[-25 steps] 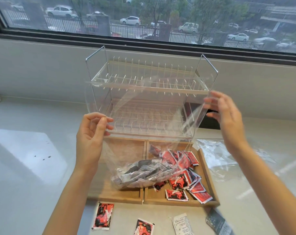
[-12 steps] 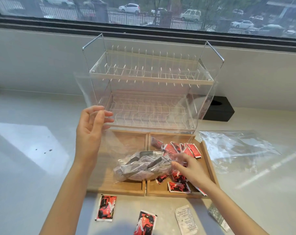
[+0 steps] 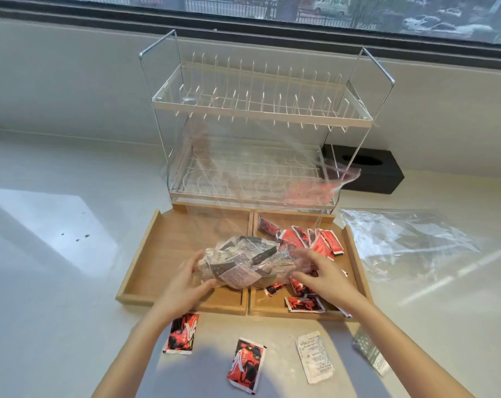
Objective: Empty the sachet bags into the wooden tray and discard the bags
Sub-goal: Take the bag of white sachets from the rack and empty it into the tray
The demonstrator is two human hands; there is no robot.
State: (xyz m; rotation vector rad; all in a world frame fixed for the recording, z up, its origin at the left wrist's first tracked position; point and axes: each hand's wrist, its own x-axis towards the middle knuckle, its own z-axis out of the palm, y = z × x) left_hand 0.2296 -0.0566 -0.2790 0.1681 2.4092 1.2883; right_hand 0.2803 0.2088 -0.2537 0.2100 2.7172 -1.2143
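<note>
A clear plastic bag (image 3: pixel 243 262) full of grey and white sachets lies across the divider of the wooden tray (image 3: pixel 145 254). Its empty top stands up in front of the rack. My left hand (image 3: pixel 189 280) grips the bag's left end and my right hand (image 3: pixel 318 271) holds its right end, both blurred. Red sachets (image 3: pixel 324 242) lie loose in the tray's right compartment. The left compartment holds only part of the bag.
A two-tier wire dish rack (image 3: pixel 257 124) stands behind the tray. An emptied clear bag (image 3: pixel 407 242) lies to the right. Loose sachets (image 3: pixel 245 363) lie on the white counter in front of the tray. A black box (image 3: pixel 369 173) sits behind the rack.
My left hand let go of the bag's raised top and came down onto the bundle of sachets. My right hand stayed low on the bag's right end. The camera tilted down.
</note>
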